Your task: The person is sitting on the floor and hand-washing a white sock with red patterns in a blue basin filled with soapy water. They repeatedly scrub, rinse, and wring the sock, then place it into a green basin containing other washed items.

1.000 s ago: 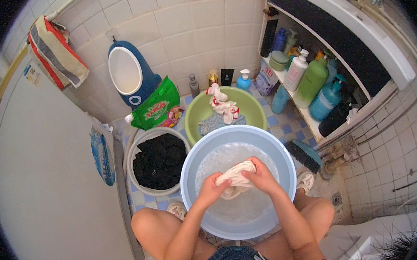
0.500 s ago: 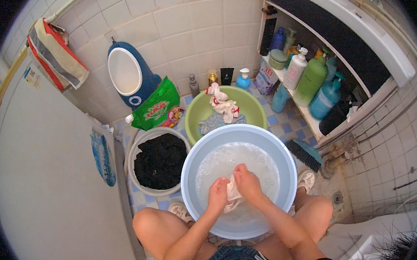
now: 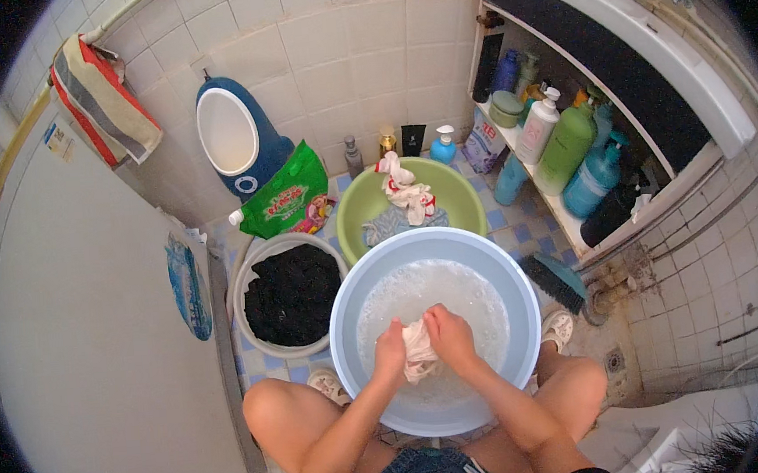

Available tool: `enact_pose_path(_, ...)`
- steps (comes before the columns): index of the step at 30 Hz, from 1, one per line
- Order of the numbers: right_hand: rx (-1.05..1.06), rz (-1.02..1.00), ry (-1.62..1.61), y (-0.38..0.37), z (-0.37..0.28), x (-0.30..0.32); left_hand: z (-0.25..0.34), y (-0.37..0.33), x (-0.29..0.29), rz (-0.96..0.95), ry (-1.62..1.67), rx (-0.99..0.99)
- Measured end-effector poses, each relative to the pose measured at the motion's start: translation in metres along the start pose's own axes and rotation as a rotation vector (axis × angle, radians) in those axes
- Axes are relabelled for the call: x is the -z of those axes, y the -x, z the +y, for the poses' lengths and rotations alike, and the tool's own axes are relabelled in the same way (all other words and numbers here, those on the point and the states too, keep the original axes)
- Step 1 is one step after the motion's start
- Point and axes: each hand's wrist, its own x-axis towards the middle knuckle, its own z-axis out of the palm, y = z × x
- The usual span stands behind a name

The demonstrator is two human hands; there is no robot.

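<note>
Between my knees stands a light-blue basin (image 3: 523, 323) of cloudy, sudsy water. Over that water I hold a wet, pale pink cloth (image 3: 418, 346), its lower end hanging down to the surface. My left hand (image 3: 391, 352) is closed on the cloth's left side, and my right hand (image 3: 450, 333) pinches its right side. The cloth is bunched between them, so its exact kind cannot be made out. Just beyond the basin, a green tub (image 3: 460, 197) holds white-and-red cloth (image 3: 407, 191) and grey-blue cloth (image 3: 393, 225).
A grey bucket (image 3: 242, 315) of black cloth stands left, below a green detergent pouch (image 3: 293, 194). At right lie a scrubbing brush (image 3: 555, 280) and a shelf (image 3: 540, 181) of bottles. A blue pump bottle (image 3: 443, 147) stands by the wall. The door (image 3: 95, 327) is at left.
My hands have drawn slightly apart, the left shifting a little left and up. More of the pale pink cloth now shows, spread between them.
</note>
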Motion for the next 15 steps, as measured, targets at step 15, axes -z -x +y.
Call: enact_pose_path(15,0.065,-0.076,-0.089,0.02,-0.04,0.004,-0.01,-0.016,0.017,0.139,0.049,0.059)
